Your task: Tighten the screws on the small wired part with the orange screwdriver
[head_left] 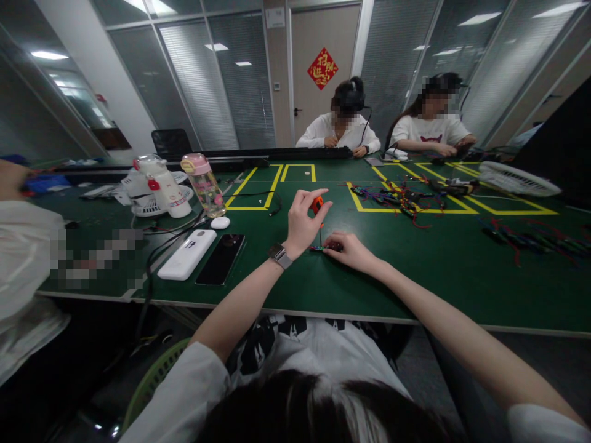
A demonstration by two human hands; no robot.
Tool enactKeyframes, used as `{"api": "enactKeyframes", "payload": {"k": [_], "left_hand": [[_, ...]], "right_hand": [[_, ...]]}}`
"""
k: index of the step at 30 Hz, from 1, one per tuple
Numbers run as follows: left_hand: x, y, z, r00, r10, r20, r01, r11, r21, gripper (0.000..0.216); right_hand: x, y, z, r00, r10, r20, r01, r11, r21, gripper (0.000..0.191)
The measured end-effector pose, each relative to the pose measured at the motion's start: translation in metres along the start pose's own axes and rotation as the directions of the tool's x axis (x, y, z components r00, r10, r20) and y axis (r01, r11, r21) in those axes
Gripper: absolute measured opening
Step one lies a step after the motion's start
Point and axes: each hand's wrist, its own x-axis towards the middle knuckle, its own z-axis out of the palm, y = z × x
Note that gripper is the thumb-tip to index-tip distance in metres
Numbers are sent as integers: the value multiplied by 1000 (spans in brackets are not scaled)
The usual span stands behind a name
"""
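My left hand (303, 224), with a watch on its wrist, is curled around the orange-and-black handle of a screwdriver (317, 205). The screwdriver stands upright, its thin shaft pointing down at a small circuit board (316, 248) on the green table. My right hand (347, 251) rests low on the table, fingers closed on the board's right side and covering part of it. Something dark and reddish, perhaps wires, shows under those fingers. Whether the screwdriver's tip sits in a screw is too small to tell.
Left of my hands lie a black phone (221, 259), a white power bank (187, 255) and a white earbud case (220, 223). Behind them stand a pink-lidded bottle (205, 187) and a white flask (168, 191). Wired boards (401, 197) lie right. Two people sit opposite, another at left.
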Motion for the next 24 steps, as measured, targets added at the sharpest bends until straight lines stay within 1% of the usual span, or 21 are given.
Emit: {"api": "enactKeyframes", "payload": {"k": [2,7,14,16,20,22,24], "left_hand": [[0,1,0,1000,-3,-7,3,1000,-3,23],[-1,-1,2,999,26,36,-24,997,-71,33],[-1,1,1,999,28,-23,-28,1000,-5,23],[-1,1,1,1000,25,-9,-26,1000,-15,25],[-1,-1,3,998,30,59,-27,999,-47,33],[-1,-2,3,999,19,48,-17,1000,-25,32],[-1,-3,2,1000,3,13,-3,1000,14,28]], "right_hand": [[0,0,0,1000,1,0,-1,1000,2,7],[0,0,-1,1000,-9,8,9,1000,-4,7],[0,-1,-1,1000,-4,0,4,1000,-16,7],[0,-1,0,1000,-8,0,8,1000,-18,6],[0,0,0,1000,-1,5,1,1000,-1,8],[0,0,0,1000,4,3,-4,1000,2,8],[0,1,0,1000,9,2,-9,1000,1,8]]}}
